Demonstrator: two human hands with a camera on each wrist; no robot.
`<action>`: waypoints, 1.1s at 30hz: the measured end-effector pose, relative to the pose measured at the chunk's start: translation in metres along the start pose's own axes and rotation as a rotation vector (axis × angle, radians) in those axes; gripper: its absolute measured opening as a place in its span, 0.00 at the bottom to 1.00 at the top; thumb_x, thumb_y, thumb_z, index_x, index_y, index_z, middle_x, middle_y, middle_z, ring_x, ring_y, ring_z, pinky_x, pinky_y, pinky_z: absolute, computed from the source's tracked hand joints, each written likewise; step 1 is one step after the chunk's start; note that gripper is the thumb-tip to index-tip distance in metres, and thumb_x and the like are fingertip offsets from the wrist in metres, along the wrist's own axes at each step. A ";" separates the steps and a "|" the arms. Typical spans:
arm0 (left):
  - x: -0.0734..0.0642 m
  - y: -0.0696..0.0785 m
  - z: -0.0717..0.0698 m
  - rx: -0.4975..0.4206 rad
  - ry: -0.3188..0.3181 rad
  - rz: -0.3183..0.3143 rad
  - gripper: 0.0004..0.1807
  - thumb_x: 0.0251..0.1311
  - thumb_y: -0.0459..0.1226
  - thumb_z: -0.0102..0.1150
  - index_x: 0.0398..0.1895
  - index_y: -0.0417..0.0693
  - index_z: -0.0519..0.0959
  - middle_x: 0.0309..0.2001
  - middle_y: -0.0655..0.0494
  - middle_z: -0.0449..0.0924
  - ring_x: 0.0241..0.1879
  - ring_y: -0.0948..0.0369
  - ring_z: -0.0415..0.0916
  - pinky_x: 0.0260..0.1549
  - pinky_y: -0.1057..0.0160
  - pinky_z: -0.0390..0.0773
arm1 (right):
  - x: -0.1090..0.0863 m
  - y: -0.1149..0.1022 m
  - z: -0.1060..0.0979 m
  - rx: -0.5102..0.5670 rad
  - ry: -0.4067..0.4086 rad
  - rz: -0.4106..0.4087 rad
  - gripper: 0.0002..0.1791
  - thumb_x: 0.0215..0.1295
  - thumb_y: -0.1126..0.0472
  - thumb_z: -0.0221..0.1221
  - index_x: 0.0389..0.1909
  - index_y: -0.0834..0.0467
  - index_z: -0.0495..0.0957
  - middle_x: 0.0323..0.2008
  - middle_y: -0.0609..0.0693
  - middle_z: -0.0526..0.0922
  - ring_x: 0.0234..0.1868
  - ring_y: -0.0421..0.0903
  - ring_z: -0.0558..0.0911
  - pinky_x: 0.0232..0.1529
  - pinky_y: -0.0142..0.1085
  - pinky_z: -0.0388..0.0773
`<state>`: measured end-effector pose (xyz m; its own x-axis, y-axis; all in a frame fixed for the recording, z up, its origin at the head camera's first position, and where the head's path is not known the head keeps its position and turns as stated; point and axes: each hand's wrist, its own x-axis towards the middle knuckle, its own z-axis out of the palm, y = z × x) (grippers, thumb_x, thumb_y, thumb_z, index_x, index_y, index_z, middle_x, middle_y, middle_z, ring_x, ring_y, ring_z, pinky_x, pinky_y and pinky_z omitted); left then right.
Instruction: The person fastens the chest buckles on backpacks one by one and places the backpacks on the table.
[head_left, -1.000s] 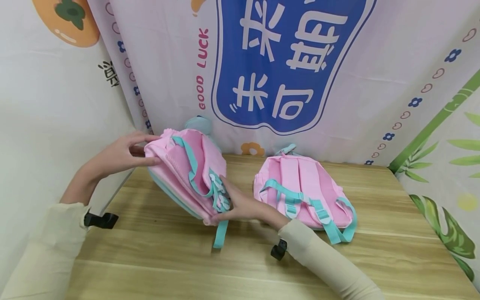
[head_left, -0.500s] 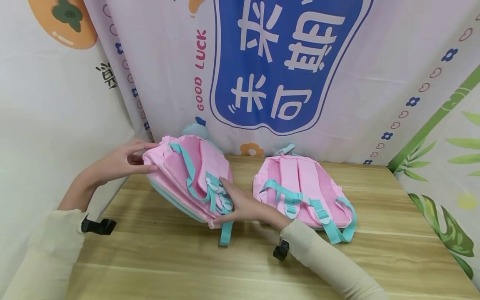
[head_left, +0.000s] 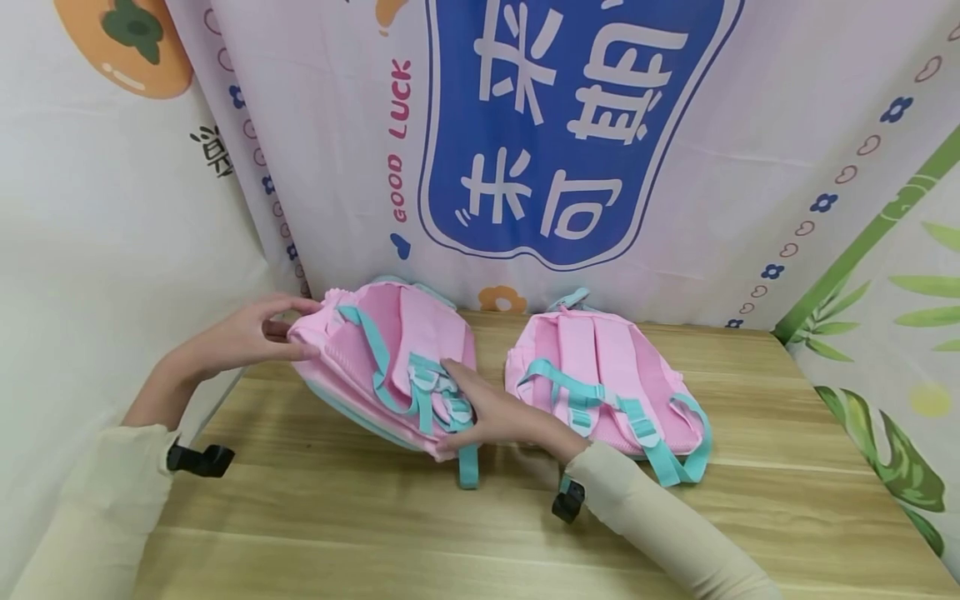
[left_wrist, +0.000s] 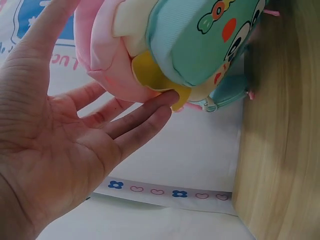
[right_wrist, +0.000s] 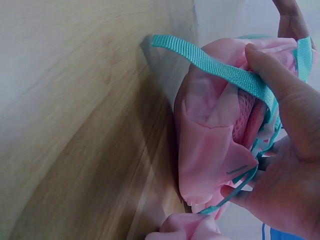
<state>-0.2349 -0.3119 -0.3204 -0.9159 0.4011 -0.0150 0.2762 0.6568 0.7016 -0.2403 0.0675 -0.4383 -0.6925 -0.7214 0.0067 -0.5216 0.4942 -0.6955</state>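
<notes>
Two small pink backpacks with teal straps are on the wooden table, back panels facing up. My left hand (head_left: 232,337) grips the left side of the left backpack (head_left: 433,327), thumb on the near side. My right hand (head_left: 501,412) holds its lower right edge by the strap buckles (head_left: 423,379). That backpack tilts, with its left side raised off the table. In the left wrist view, fingers (left_wrist: 145,117) support its front, where a teal cartoon face (left_wrist: 200,50) shows. Teal webbing (right_wrist: 215,67) crosses under my right thumb in the right wrist view.
The second pink backpack (head_left: 617,342) lies to the right, a loose teal strap (head_left: 690,467) hanging toward me. Printed curtains (head_left: 337,167) enclose the wooden table (head_left: 375,533) at the back and sides. Black wrist cameras (head_left: 201,460) sit at both cuffs.
The left backpack has come down and slightly to the right, lying flatter, with both hands following it. Its teal top piece has dropped behind it. The right backpack stays put.
</notes>
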 end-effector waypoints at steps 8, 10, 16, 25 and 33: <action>0.003 -0.007 0.006 0.005 -0.024 -0.004 0.37 0.61 0.44 0.70 0.72 0.48 0.67 0.67 0.45 0.68 0.52 0.55 0.82 0.44 0.64 0.83 | -0.004 0.004 -0.002 -0.004 0.001 0.009 0.69 0.52 0.35 0.74 0.83 0.45 0.36 0.84 0.45 0.40 0.83 0.44 0.45 0.80 0.51 0.53; 0.004 -0.009 0.008 -0.009 -0.033 -0.002 0.37 0.61 0.43 0.71 0.71 0.48 0.67 0.67 0.46 0.68 0.51 0.57 0.82 0.44 0.64 0.84 | -0.004 0.006 -0.002 -0.008 0.001 0.011 0.69 0.52 0.35 0.73 0.83 0.45 0.36 0.83 0.44 0.41 0.83 0.43 0.46 0.80 0.50 0.53; 0.004 -0.014 0.013 -0.059 -0.059 0.023 0.37 0.61 0.40 0.71 0.72 0.49 0.66 0.65 0.46 0.69 0.47 0.62 0.83 0.43 0.62 0.84 | -0.006 0.008 -0.003 -0.059 0.003 0.019 0.69 0.51 0.35 0.74 0.83 0.47 0.38 0.84 0.45 0.42 0.83 0.42 0.45 0.80 0.48 0.52; 0.002 -0.021 0.019 -0.088 -0.080 0.012 0.38 0.59 0.39 0.72 0.72 0.50 0.66 0.64 0.47 0.70 0.48 0.59 0.81 0.44 0.63 0.84 | -0.008 0.009 -0.003 -0.109 0.000 -0.008 0.67 0.53 0.37 0.74 0.83 0.51 0.40 0.83 0.49 0.43 0.83 0.45 0.44 0.80 0.47 0.51; 0.002 -0.034 0.024 -0.127 -0.113 -0.009 0.40 0.58 0.38 0.73 0.73 0.45 0.65 0.65 0.41 0.70 0.49 0.58 0.82 0.44 0.63 0.84 | -0.009 0.010 -0.002 -0.118 -0.002 -0.007 0.67 0.52 0.37 0.74 0.83 0.52 0.41 0.83 0.50 0.44 0.83 0.47 0.45 0.80 0.49 0.52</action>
<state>-0.2391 -0.3179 -0.3617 -0.8777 0.4693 -0.0969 0.2224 0.5780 0.7851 -0.2403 0.0799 -0.4437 -0.6882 -0.7255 0.0098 -0.5814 0.5433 -0.6057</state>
